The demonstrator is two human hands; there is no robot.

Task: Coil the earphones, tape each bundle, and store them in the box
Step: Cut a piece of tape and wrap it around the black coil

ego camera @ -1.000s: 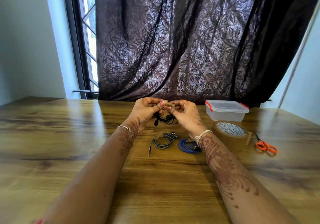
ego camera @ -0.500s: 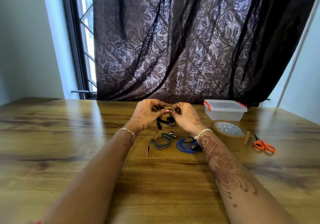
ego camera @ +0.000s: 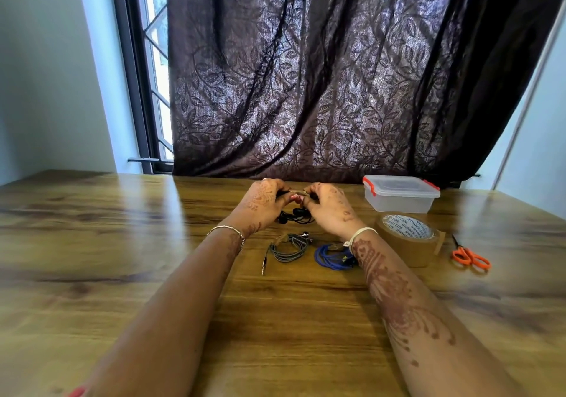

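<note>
Both hands (ego camera: 298,205) around coiled black earphones (ego camera: 295,216)

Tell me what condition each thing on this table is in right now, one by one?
Black earphones: coiled, held above the table in both hands, tape being pressed on.
Left hand: closed on the bundle.
Right hand: closed on the bundle.
Grey earphones: coiled, lying on the table, plug sticking out.
Blue earphones: coiled, lying on the table.
Box: lid on.
Tape roll: lying flat.
Scissors: lying closed.
</note>
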